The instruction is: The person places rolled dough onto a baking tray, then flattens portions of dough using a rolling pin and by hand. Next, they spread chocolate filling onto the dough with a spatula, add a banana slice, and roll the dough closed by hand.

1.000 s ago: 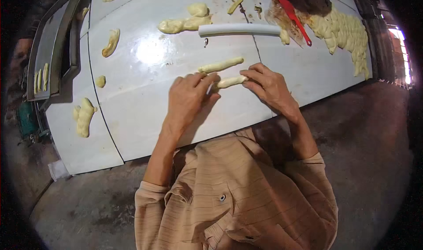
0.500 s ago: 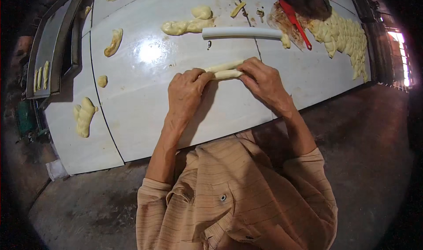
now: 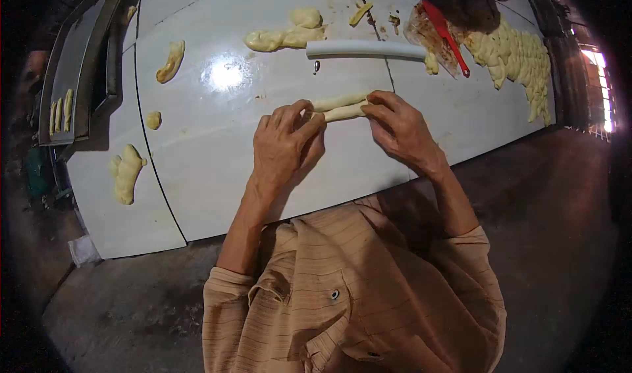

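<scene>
Two pale strands of dough (image 3: 342,107) lie side by side over the white table, running between my hands. My left hand (image 3: 284,135) pinches their left ends between thumb and fingers. At the right ends, my right hand (image 3: 398,124) grips the same dough with its fingertips. Just beyond the strands lies a white rolling rod (image 3: 365,49). Behind its left end sits a lumpy piece of dough (image 3: 280,39). Fingers partly cover both ends of the strands, so how those ends meet is hidden.
Metal trays (image 3: 80,64) stand at the left, one holding several thin dough strips (image 3: 60,113). Loose dough pieces (image 3: 126,174) dot the table's left side. A red spatula (image 3: 446,37) rests on a plastic bag by a wide dough sheet (image 3: 513,57) at the far right.
The two strands have parted slightly in the middle, and my left hand's fingers have lifted and curled more around their ends. My right hand has shifted slightly right.
</scene>
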`<action>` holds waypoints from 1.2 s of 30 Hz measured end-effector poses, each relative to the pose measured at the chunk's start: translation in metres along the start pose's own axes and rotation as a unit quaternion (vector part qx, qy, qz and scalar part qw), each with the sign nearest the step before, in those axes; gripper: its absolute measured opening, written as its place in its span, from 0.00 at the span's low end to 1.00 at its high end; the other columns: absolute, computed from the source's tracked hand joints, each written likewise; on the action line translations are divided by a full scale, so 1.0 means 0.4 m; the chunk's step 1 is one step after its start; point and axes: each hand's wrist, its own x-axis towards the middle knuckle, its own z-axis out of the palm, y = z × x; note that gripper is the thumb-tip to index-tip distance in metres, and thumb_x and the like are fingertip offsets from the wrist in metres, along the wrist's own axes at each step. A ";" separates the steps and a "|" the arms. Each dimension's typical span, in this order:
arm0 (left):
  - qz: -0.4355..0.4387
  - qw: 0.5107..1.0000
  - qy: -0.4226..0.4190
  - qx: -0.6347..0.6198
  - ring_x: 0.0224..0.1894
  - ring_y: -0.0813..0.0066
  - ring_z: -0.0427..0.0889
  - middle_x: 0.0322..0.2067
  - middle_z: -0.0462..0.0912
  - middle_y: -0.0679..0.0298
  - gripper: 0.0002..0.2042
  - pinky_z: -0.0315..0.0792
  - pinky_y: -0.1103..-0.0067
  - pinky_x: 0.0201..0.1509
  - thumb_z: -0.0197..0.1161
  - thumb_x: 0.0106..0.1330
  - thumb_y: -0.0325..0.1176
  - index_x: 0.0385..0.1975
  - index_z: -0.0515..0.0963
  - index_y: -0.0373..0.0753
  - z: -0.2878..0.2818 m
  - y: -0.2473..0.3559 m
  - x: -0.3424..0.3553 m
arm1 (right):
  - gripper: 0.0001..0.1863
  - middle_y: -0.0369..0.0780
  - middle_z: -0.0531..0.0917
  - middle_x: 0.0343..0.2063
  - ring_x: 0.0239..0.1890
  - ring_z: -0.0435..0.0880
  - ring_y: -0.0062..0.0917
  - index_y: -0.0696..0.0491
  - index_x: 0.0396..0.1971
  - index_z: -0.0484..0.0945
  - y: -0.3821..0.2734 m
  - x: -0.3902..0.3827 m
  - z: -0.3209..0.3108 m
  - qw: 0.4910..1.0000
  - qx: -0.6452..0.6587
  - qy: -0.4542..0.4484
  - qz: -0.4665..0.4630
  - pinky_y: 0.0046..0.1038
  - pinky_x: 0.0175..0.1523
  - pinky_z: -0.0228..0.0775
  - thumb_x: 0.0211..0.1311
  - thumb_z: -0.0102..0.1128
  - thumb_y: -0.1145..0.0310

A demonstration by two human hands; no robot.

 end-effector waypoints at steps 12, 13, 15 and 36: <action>-0.066 0.987 -0.142 -0.030 0.40 0.61 0.84 0.36 0.84 0.62 0.08 0.79 0.66 0.42 0.69 0.62 0.31 0.40 0.84 0.44 -0.004 0.005 0.087 | 0.20 0.45 0.80 0.46 0.47 0.83 0.42 0.56 0.52 0.79 0.007 0.051 -0.038 0.989 0.063 -0.096 0.091 0.40 0.50 0.77 0.62 0.67 0.67; -0.063 0.988 -0.139 -0.029 0.40 0.61 0.84 0.36 0.84 0.62 0.08 0.79 0.66 0.42 0.69 0.62 0.31 0.40 0.84 0.44 -0.002 0.004 0.092 | 0.20 0.45 0.80 0.46 0.47 0.83 0.42 0.56 0.52 0.79 0.009 0.056 -0.042 0.990 0.061 -0.094 0.089 0.40 0.50 0.77 0.62 0.67 0.67; -0.061 0.990 -0.124 -0.037 0.40 0.53 0.86 0.36 0.86 0.55 0.09 0.81 0.64 0.44 0.67 0.60 0.25 0.40 0.85 0.41 0.001 -0.001 0.098 | 0.17 0.45 0.80 0.45 0.47 0.83 0.42 0.56 0.51 0.79 0.017 0.074 -0.052 0.984 0.069 -0.135 0.092 0.40 0.50 0.77 0.63 0.64 0.68; -0.105 0.992 -0.012 -0.067 0.36 0.50 0.83 0.32 0.80 0.55 0.05 0.76 0.59 0.41 0.63 0.59 0.28 0.34 0.78 0.38 -0.274 -0.098 -0.024 | 0.16 0.41 0.82 0.28 0.28 0.82 0.25 0.61 0.43 0.79 -0.231 0.302 -0.007 0.967 0.138 -0.204 0.069 0.29 0.34 0.74 0.56 0.68 0.70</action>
